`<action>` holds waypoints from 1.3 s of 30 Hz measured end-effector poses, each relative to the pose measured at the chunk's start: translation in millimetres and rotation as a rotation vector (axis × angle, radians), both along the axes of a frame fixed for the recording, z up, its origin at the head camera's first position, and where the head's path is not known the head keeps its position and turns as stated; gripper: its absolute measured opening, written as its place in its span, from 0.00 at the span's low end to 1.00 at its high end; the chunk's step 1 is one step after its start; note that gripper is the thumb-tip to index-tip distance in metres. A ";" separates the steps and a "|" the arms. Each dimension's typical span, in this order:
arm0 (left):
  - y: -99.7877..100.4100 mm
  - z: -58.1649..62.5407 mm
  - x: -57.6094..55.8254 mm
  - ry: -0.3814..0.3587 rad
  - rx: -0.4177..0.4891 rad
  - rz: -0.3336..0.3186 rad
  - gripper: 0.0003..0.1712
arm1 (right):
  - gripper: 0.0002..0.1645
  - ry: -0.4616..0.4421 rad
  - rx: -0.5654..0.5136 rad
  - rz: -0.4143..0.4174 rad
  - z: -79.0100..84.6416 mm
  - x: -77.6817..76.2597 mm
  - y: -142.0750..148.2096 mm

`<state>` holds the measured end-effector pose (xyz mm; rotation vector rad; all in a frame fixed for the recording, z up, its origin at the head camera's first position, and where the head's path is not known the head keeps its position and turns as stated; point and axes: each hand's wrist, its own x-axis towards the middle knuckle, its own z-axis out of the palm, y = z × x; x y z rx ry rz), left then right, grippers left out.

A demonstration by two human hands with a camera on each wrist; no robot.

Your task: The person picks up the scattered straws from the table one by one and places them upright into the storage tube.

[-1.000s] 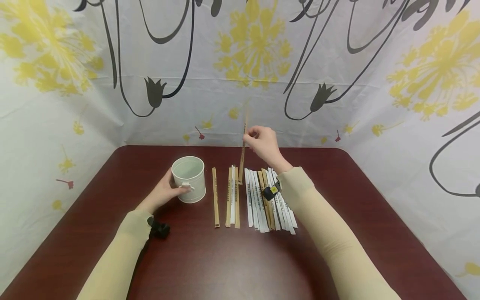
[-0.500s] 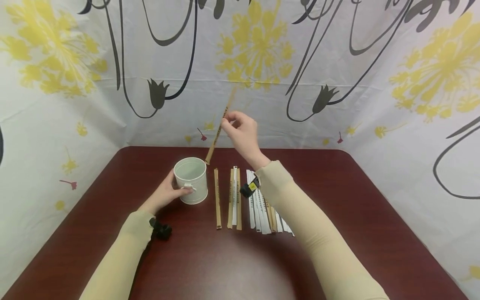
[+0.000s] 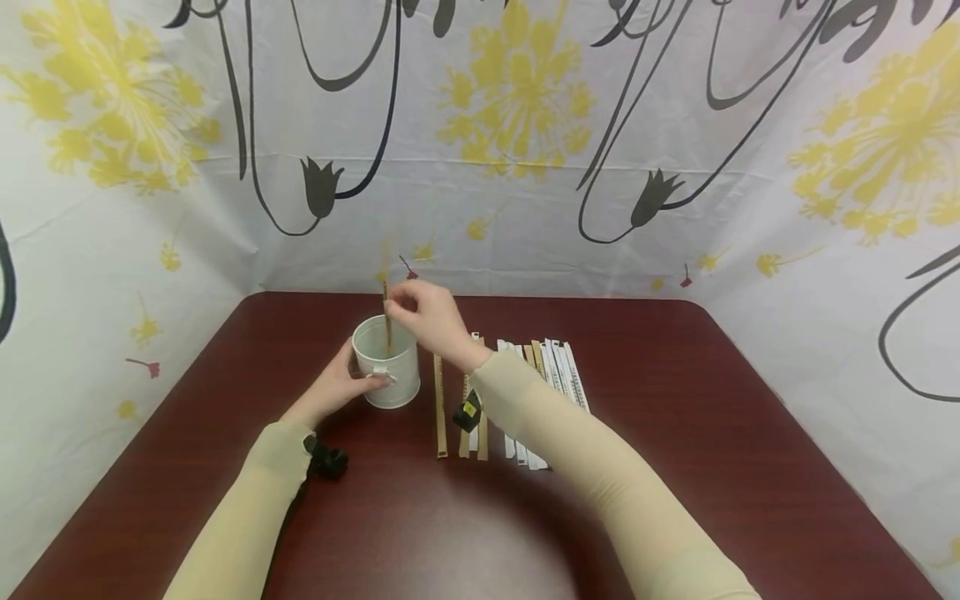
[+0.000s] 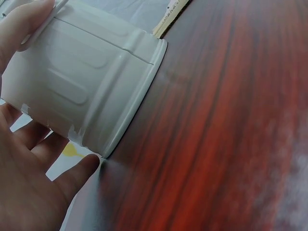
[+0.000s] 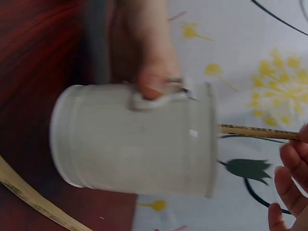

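A small off-white pail (image 3: 397,379) stands on the table. My left hand (image 3: 333,390) holds it from the left, with the thumb on its front by the small handle fitting. My right hand (image 3: 431,317) pinches a slim brown paper-wrapped stick (image 5: 257,132) with printing along it. The stick is upright over the pail, its lower end inside the rim, as the right wrist view also shows. In the left wrist view, fingers of my left hand (image 4: 36,178) curve under the pail's side (image 4: 72,72).
Right of the pail lies a single brown stick (image 3: 441,417). Beside it is a small group with white and brown sticks (image 3: 482,433), partly behind my right wrist. Farther right, a row of several sticks (image 3: 558,367) is partly covered by my forearm. A patterned cloth (image 3: 480,125) hangs behind the table.
My right hand has carried the brown stick left from above the rows and lowered its end into the pail. My left hand has kept its hold on the pail.
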<state>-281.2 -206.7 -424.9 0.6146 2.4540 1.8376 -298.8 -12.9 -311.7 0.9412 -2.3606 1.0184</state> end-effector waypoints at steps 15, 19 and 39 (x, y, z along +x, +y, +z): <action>6.2 18.9 13.2 -0.031 0.004 -0.025 0.50 | 0.08 0.009 0.201 -0.024 -24.3 5.5 -12.6; 5.8 18.5 13.2 -0.016 0.007 -0.028 0.50 | 0.08 0.008 0.206 -0.021 -25.2 5.3 -13.6; 6.4 17.1 15.0 -0.002 -0.023 0.017 0.51 | 0.11 -0.201 0.227 -0.201 -16.9 -25.7 131.2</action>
